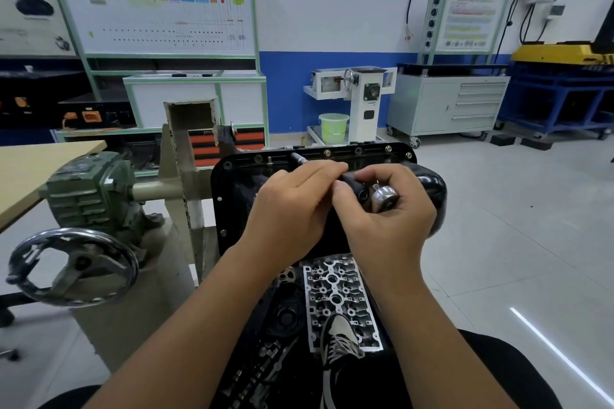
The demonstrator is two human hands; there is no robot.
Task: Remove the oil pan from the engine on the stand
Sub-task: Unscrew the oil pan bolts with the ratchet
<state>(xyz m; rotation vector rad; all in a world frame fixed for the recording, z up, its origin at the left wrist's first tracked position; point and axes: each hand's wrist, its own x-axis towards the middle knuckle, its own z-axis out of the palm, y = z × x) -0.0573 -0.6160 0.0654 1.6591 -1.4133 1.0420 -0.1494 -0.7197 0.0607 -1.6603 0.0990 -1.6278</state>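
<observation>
At the far left of the frame, the corner of a pale wooden tabletop (40, 169) is seen. Below it, at lower left, a chromed handwheel (71, 267) is mounted on a green gearbox (89, 191), from which a beige shaft runs right into the upright post of the engine stand (181, 183).

In the centre, the black oil pan (232, 189) is seen on the engine held by the stand, its flat flange facing upward toward the camera. Bolts (327, 153) are visible along the flange's far edge, with empty holes along its left edge.

The left hand (292, 209) is held over the middle of the pan, fingers nearly straight and laid together, their tips resting on a slim ratchet tool (299, 158) whose metal end points to the upper left toward the flange's far edge. Just to the right, the right hand (388, 206) is curled around the tool's dark body, and a rounded chrome knob (383, 197) shows between its thumb and fingers. The two hands touch each other.

Below the hands, toward the bottom centre, a silver cylinder head (339, 292) and dark engine parts are laid on the floor, partly covered by a shoe (340, 339).

At the upper right, a grey tool cabinet (448, 106) stands against a blue and white wall.
</observation>
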